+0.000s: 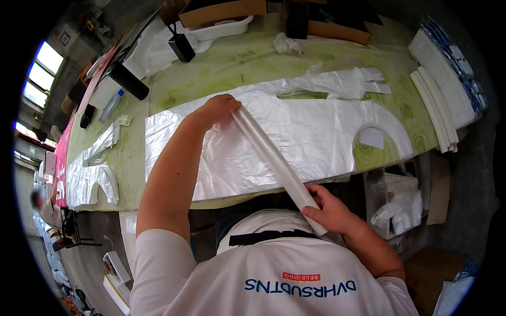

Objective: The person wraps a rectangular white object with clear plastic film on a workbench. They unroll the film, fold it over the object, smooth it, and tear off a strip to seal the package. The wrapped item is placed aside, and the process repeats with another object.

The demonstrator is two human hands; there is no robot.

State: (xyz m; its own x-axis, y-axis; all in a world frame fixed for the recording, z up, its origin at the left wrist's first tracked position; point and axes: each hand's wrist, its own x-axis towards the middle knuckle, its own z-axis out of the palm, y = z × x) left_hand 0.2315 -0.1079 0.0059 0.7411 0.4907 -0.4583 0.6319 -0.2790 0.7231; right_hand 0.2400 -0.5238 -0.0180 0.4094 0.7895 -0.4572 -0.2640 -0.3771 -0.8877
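Note:
A long, narrow strip of rolled or folded white plastic film (274, 158) runs slantwise between my hands. My left hand (219, 110) has its fingers closed on the far end, just above the table. The near end is gripped by my right hand (329, 208), thumb on top, close to my waist at the table's front edge. Beneath the strip, a translucent white plastic gown (316, 131) lies spread flat, with a sleeve at the back and a rounded neck cutout on the right. A small white paper (372, 138) sits inside that cutout.
A green patterned cloth covers the table (242, 68). White rolls (432, 110) lie on the right beside a white box (437, 79). Another plastic gown (92, 181), a bottle (110, 107) and a black cylinder (128, 80) are leftward. Cardboard boxes (224, 11) stand behind.

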